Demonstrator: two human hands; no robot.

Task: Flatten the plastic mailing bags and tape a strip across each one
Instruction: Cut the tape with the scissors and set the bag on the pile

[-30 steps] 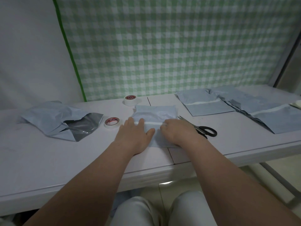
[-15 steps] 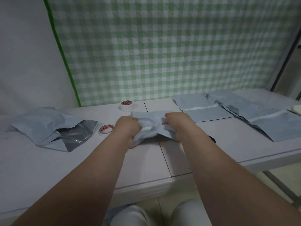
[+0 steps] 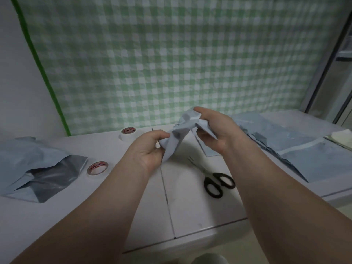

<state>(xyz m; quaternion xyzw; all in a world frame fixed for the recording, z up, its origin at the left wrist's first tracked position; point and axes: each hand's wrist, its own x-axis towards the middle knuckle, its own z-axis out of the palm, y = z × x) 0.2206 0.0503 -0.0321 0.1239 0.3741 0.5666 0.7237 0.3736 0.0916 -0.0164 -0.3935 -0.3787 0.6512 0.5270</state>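
Centrally, left hand [image 3: 150,147] and right hand [image 3: 215,130], fingers curled, grip one crumpled pale-blue plastic mailing bag [image 3: 178,138] above a white table [image 3: 190,216]; two white tape rolls [image 3: 97,167] toward nine o'clock, one black-handled scissors [image 3: 215,181] at five.

Bench [image 3: 190,216]: front centre bare. Obstacles: scissors [image 3: 217,182] centre-right, tape roll [image 3: 97,167] left, left bags [image 3: 28,159] and right bags [image 3: 314,161] at the ends.

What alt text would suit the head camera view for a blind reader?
A person's left hand and right hand hold a crumpled mailing bag above a white table. Scissors, a near tape roll and a far tape roll lie on it, between a rumpled bag pile and taped flat bags.
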